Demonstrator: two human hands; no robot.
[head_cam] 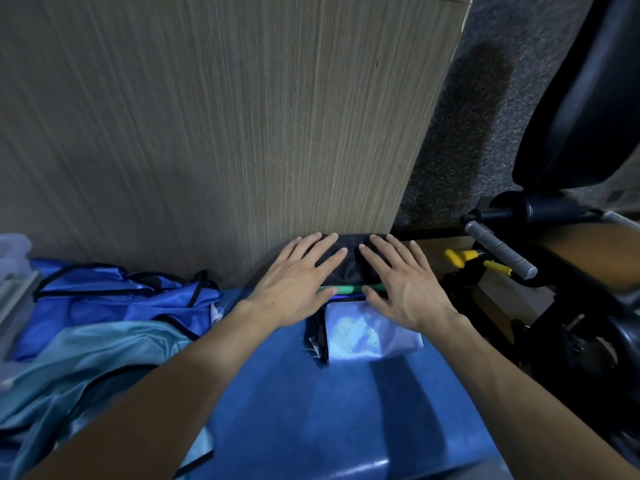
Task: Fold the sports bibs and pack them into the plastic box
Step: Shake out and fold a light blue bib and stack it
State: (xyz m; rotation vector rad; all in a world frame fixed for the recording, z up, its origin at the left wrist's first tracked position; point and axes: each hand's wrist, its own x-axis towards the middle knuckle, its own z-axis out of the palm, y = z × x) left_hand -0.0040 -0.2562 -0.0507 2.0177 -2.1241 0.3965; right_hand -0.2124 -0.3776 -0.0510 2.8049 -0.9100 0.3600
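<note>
hands: 2 (left hand [294, 282], right hand [401, 282]) | folded bibs: 2 (black bib [349, 261], pale blue bib [367, 334]) | loose bibs: 2 (royal blue bib [114, 296], light blue bib [86, 362]) | plastic box [14, 271]: 1

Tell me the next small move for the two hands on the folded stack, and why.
Probably lift the folded stack toward the box. The left hand and right hand press flat on the folded black fabric bib, which tops a folded pale blue bib, while the clear plastic box sits far left.

Folded bibs [360, 327] lie right of unfolded bibs [114, 306].
</note>
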